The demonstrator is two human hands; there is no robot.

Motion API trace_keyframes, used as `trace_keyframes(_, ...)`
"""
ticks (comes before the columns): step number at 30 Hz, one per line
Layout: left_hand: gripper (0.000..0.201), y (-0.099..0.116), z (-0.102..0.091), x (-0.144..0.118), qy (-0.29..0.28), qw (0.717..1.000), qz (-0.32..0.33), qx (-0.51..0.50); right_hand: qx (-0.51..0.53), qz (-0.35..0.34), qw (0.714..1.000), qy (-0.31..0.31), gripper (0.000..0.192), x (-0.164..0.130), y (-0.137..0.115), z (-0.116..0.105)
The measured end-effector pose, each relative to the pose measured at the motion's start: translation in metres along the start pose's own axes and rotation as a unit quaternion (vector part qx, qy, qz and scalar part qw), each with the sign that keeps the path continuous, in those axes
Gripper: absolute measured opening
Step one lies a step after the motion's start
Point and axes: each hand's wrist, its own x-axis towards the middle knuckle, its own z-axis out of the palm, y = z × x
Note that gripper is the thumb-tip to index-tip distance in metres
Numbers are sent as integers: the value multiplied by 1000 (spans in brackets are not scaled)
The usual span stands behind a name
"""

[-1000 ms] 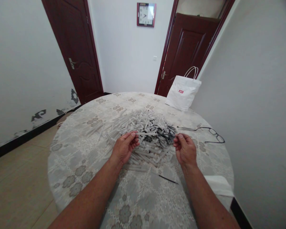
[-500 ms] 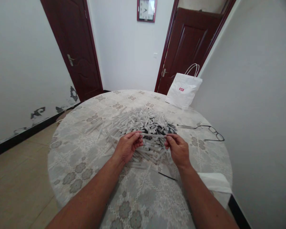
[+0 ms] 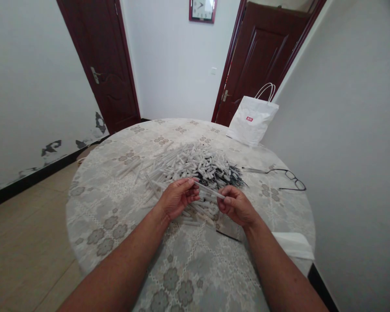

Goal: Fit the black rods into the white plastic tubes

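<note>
Both hands are up over the round surface with the floral lace cloth (image 3: 117, 225), sharing one thin white plastic tube (image 3: 209, 190): left hand (image 3: 177, 200) pinches one end with its fingers closed on it, right hand (image 3: 235, 207) grips the other end the same way. It's just above the near edge of the big pile of white tubes and black bits (image 3: 195, 167). Black-framed glasses (image 3: 287, 180) sit off to the right (white paper bag (image 3: 252, 121) behind them).

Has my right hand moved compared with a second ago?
Yes. The right hand has moved left, away from the black-framed glasses on the table, closing toward the left hand along the thin white tube.
</note>
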Motion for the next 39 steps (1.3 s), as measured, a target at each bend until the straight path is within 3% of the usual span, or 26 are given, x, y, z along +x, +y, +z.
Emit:
trace_keyframes(5, 19, -4, 1, 0, -9, 1000, -9, -11, -12, 23, 1000, -2, 38, -1, 2, 3)
trace_keyframes(8, 16, -6, 3, 3, 24, 999, 6, -34, -36, 11, 999, 35, 41, 2, 3, -2)
trace_keyframes(11, 12, -3, 1, 6, 84, 994, 41, -60, -186, -25, 979, 78, 36, 4, -3, -14)
trace_keyframes(13, 9, 1, -2, 9, 123, 987, 66, -76, -364, -60, 925, 87, 26, 3, -9, -24)
trace_keyframes(15, 8, 5, -6, 11, 152, 981, 84, -89, -517, -90, 848, 66, 19, 0, -15, -32)
trace_keyframes(16, 8, 6, -8, 12, 161, 978, 89, -94, -567, -97, 817, 46, 17, -1, -17, -35)
trace_keyframes(18, 9, 8, -9, 13, 171, 976, 94, -97, -618, -89, 781, -3, 19, -5, -22, -37)
trace_keyframes(25, 6, 5, -7, 13, 182, 975, 93, -90, -628, 4, 774, -76, 18, -18, -34, -25)
trace_keyframes(33, 8, 5, -2, 10, 169, 977, 102, -84, -744, 61, 664, -45, 18, -16, -23, -12)
trace_keyframes(35, 8, 5, -1, 9, 166, 978, 103, -78, -744, 61, 664, -50, 18, -15, -21, -12)
trace_keyframes(39, 9, 5, -2, 10, 171, 977, 106, -70, -715, 49, 694, -68, 19, -13, -19, -16)
